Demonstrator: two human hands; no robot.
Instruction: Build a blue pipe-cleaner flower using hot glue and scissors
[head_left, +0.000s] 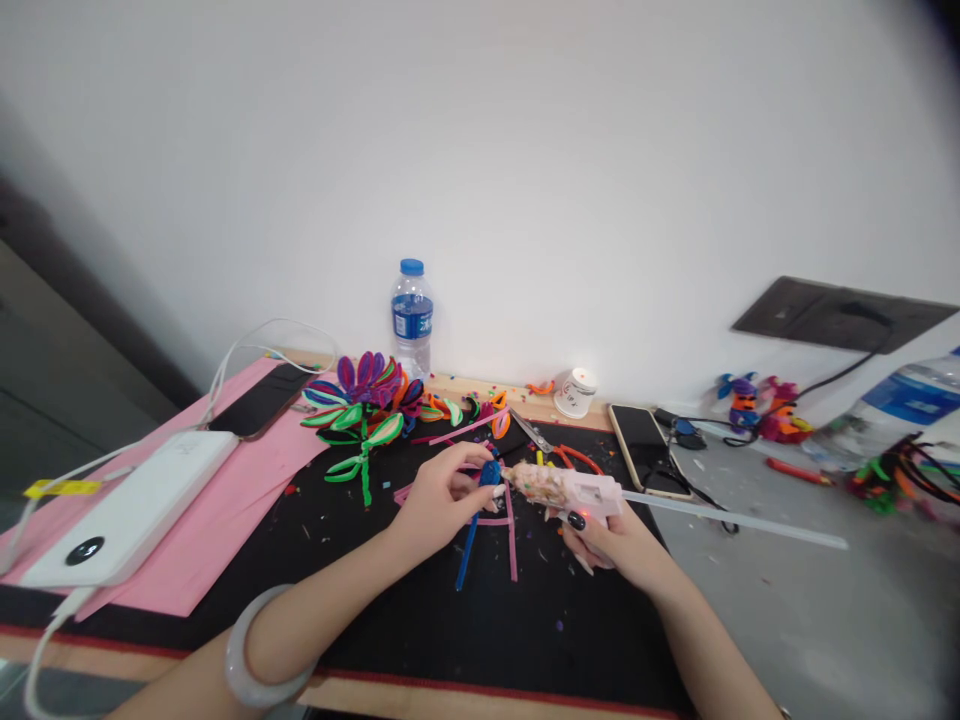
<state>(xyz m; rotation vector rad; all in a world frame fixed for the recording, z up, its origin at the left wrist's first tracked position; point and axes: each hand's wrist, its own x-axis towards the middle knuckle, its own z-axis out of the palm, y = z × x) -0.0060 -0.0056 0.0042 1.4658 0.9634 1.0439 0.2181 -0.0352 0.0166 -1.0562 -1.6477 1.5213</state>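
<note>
My left hand (448,492) pinches a small blue pipe-cleaner coil (491,472) between thumb and fingers. A blue pipe-cleaner strip (466,552) slants down below that hand; I cannot tell whether it joins the coil. My right hand (600,535) is wrapped round a pale pink glue gun (581,492), a red light showing near its grip. Its crusted nozzle points left, close beside the blue coil. From the gun's back a long clear glue stick (739,520) reaches right. Pink pipe cleaners (512,545) lie on the black mat under the hands.
Pipe-cleaner flowers (364,410) lie left of the hands. Behind are a water bottle (412,315), scissors (531,432), orange-handled pliers (576,458) and a paper cup (575,393). A phone (637,440) lies right, with a black cable. A white power bank (135,505) rests on pink sheets (202,560).
</note>
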